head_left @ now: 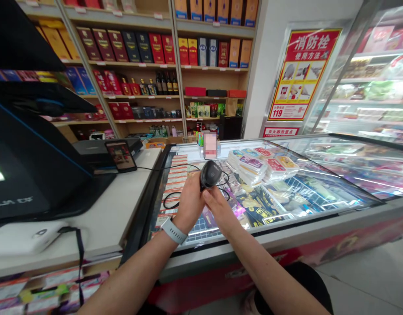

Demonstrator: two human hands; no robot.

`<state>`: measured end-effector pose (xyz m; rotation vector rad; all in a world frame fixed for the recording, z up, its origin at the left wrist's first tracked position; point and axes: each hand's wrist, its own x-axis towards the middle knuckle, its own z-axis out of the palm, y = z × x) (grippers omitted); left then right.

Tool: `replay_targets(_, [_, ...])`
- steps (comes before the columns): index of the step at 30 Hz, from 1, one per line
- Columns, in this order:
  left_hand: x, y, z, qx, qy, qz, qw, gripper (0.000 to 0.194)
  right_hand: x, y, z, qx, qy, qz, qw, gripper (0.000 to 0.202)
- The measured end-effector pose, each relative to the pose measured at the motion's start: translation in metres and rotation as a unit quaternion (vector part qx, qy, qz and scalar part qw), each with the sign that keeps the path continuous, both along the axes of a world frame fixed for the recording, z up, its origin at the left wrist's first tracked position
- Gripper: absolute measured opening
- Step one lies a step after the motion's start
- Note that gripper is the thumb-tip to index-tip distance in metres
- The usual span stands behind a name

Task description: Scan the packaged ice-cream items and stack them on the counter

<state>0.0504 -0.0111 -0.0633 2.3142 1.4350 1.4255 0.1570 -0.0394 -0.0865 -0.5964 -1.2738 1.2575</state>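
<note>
A black handheld barcode scanner [211,173] is held up over the glass top of the chest freezer [221,247], its head tilted away from me. My left hand [190,197], with a pale watch strap [173,230] at the wrist, is closed around the scanner's handle. Just to its right, my right hand [219,209] is also closed at the handle, its thumb beside the left palm. The fingertips of both hands are hidden behind the scanner. A black cable [171,200] loops out on both sides of the hands.
A counter [135,188] on the left carries a black checkout machine [40,166], a propped phone [120,156] and a white device [27,236]. Stacked packs [254,164] and a pink sign [210,145] are at the freezer. Shelves [132,65] of boxes stand behind.
</note>
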Motion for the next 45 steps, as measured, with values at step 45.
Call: replay_targets(45, [-0.012, -0.075, 0.026, -0.194, 0.36, -0.289, 0.866, 0.029, 0.168, 0.037, 0.034, -0.134, -0.022, 0.239, 0.962, 0.047])
